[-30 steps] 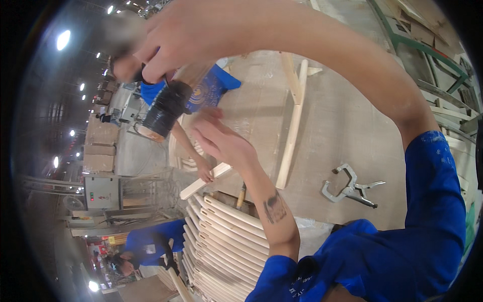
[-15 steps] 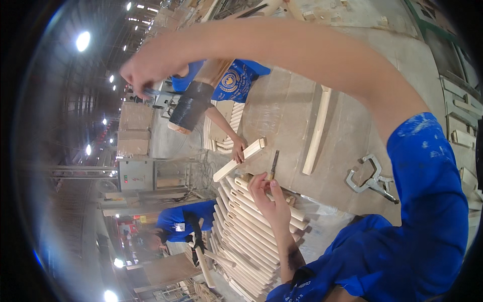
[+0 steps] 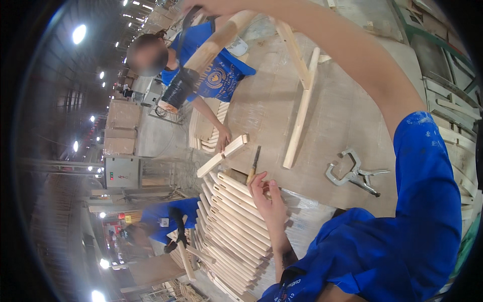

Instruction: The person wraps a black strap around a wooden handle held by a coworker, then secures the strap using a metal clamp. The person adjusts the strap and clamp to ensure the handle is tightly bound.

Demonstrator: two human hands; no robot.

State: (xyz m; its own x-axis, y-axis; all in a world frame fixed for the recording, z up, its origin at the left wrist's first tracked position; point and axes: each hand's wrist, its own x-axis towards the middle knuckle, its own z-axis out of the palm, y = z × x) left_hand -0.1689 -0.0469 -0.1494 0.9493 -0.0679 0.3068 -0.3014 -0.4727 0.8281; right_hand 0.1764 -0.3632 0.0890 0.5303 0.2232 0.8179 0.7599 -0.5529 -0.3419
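My right hand point(image 3: 216, 7), raised at the upper edge and partly cut off, is closed on a mallet's dark handle. The large wooden cylinder head of the mallet point(image 3: 221, 39) has black tape around its lower end and hangs over the view of a co-worker. Lower at the centre, my left hand point(image 3: 267, 197) is open, its fingers loosely curled and the thumb apart. Just left of its fingertips is a chisel point(image 3: 254, 165) with a dark blade and a wooden handle; whether they touch is unclear. A co-worker's hand point(image 3: 223, 141) rests on a short wooden bar point(image 3: 236, 147).
Rounded wooden slats point(image 3: 231, 221) lie in a row left of my left hand. A metal locking clamp point(image 3: 354, 173) and a long wooden rail point(image 3: 302, 118) lie on the brown work surface point(image 3: 271, 110). Another worker in black gloves point(image 3: 177, 229) handles wooden pieces at lower left.
The view has shifted, moving the table things leftward. My right hand and the mallet are higher in view. The chisel's handle now shows left of my left fingers, where before they overlapped it.
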